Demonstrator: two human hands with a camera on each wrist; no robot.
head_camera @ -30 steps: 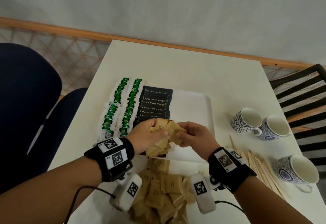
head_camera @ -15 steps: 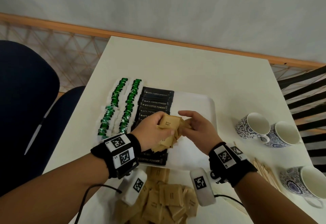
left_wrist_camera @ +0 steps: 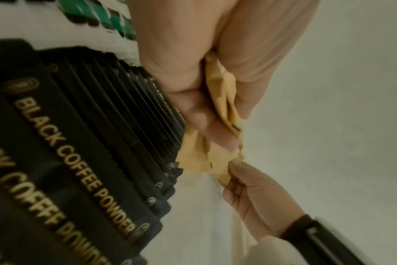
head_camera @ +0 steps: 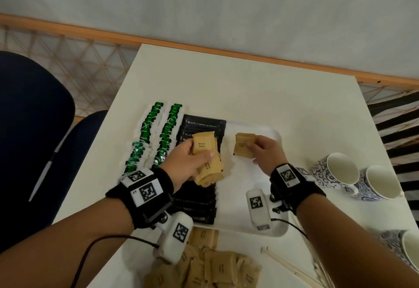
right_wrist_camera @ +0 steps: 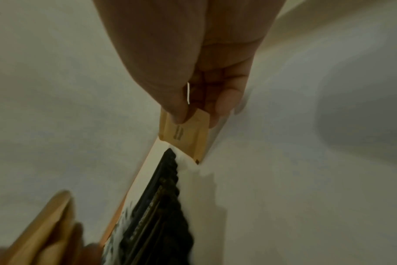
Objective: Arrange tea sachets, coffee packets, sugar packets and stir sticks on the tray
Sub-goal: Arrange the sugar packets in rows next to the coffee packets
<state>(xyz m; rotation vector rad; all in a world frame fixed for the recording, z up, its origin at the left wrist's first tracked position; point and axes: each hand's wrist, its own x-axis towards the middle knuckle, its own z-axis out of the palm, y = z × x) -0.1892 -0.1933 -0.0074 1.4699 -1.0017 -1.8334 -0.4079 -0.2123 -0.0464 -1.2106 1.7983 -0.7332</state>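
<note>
My left hand (head_camera: 192, 158) grips a bunch of brown sugar packets (head_camera: 205, 149) above the row of black coffee packets (head_camera: 199, 197) on the white tray (head_camera: 267, 231). The same bunch of sugar packets (left_wrist_camera: 218, 143) shows between thumb and fingers in the left wrist view. My right hand (head_camera: 260, 149) pinches one or two brown sugar packets (head_camera: 243, 146) over the tray's bare far right part; the pinched packet (right_wrist_camera: 186, 132) hangs from the fingertips. Two rows of green tea sachets (head_camera: 154, 138) lie at the tray's left. Loose sugar packets (head_camera: 210, 265) are piled in front of the tray. Wooden stir sticks (head_camera: 294, 267) lie at the near right.
Three blue-patterned white cups (head_camera: 335, 170) stand on the table (head_camera: 238, 83) right of the tray. A dark blue chair (head_camera: 29, 129) is at the left, a black slatted chair (head_camera: 396, 117) at the right. A wall runs behind the table.
My hands, joined on the sugar bunch before, have parted. The right hand has drawn packets off to the right over the tray; the left keeps the rest above the coffee row.
</note>
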